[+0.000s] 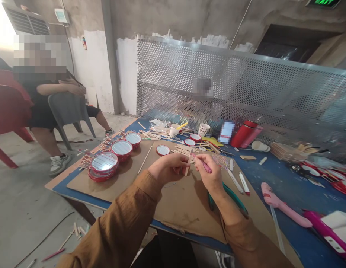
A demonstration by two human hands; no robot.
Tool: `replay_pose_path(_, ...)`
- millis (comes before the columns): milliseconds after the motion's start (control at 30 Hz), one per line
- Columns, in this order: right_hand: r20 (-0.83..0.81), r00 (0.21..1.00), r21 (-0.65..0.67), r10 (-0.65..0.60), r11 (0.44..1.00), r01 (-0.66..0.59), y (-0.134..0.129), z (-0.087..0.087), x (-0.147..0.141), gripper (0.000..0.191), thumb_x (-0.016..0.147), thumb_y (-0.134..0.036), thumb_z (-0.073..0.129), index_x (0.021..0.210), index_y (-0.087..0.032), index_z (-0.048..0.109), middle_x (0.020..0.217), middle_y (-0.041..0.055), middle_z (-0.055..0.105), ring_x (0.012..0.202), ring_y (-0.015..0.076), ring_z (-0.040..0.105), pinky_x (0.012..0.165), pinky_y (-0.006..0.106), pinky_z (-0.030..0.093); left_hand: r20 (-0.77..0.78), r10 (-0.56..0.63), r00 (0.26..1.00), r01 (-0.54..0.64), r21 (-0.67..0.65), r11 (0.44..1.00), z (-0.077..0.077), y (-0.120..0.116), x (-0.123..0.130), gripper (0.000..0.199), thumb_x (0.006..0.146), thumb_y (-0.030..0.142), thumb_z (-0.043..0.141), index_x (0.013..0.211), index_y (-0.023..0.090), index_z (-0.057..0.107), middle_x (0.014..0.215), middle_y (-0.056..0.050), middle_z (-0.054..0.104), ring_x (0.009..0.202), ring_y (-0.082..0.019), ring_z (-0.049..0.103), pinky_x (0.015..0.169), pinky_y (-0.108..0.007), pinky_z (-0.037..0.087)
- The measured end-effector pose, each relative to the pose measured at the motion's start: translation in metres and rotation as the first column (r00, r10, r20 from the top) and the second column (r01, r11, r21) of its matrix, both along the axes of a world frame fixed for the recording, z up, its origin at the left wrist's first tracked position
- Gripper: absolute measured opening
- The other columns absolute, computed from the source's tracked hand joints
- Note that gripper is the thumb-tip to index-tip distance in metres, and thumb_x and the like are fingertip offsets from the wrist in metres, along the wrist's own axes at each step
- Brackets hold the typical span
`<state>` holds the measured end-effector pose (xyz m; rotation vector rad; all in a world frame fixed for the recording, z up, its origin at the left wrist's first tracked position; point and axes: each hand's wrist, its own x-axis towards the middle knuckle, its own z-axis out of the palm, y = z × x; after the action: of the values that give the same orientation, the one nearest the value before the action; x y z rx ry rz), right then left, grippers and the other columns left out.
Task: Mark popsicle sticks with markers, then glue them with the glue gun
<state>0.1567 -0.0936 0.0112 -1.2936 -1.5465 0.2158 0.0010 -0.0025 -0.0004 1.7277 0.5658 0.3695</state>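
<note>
Stretching in over the near table edge in loose brown cloth sleeves (134,208), and bringing both hands together above a flat brown cardboard sheet (189,212). Pinching a narrow, flat, pale wooden stick (186,169) roughly upright between thumb and fingers of the left hand (173,165), curling the other fingers loosely behind. Gripping a slim pink pen-shaped tool (207,167) in the right hand (211,174), keeping thumb and fingers closed around the shaft and pointing the far end toward the stick; leaving any contact between the two too small to tell.

Risking, in all likelihood, a skid of the tool's end off so narrow a surface and into the left fingertips, from pushing too hard or pinching too loosely. Risking also a twist or split of the thin wood, from uneven pressure near one end. Passing the right forearm over green curved handles (236,199), perhaps inviting a snag on lowering the wrist. Lying beyond the handles, white markers with red ends (244,183), possibly rolling at a nudge. Stacking up on the left, round red-rimmed discs with shiny faces (104,162), probably toppling or scratching from a careless sweep of the left elbow.
</note>
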Motion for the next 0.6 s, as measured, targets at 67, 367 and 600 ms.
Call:
replay_pose_path(67,0.0,1.0,0.009,0.003,1.0,-0.003,-0.0001,0.0006,-0.0003,0.022,0.087,-0.042,0.059,0.091,-0.021,0.064,0.07,0.0004,0.068,0.063,0.0158,0.066,0.063,0.028,0.054,0.011,-0.01,1.0,0.01,-0.003,1.0,-0.0002,0.0001,-0.0006,0.012,0.081,0.021,0.058,0.072,0.013,0.058,0.062,0.0,0.059,0.049,-0.007,0.046,0.048,-0.018,0.036)
replay_pose_path(367,0.02,1.0,0.016,0.001,1.0,-0.001,-0.0016,0.0027,-0.0015,0.021,0.088,-0.042,0.058,0.09,-0.021,0.064,0.068,0.0001,0.067,0.061,0.0157,0.065,0.061,0.027,0.053,0.028,0.01,1.0,-0.009,-0.031,0.999,-0.0024,-0.0028,0.0006,0.01,0.081,0.02,0.059,0.073,0.013,0.058,0.061,0.001,0.056,0.05,-0.007,0.046,0.048,-0.018,0.035)
replay_pose_path(600,0.09,0.996,-0.032,0.01,0.999,-0.007,-0.002,0.0014,0.0006,0.021,0.088,-0.041,0.056,0.09,-0.022,0.064,0.072,0.0006,0.069,0.062,0.0152,0.066,0.061,0.026,0.053,-0.022,0.03,0.999,-0.029,0.032,0.999,-0.0055,-0.0018,0.0025,0.012,0.083,0.019,0.054,0.073,0.013,0.058,0.062,0.0,0.058,0.05,-0.007,0.047,0.048,-0.019,0.036)
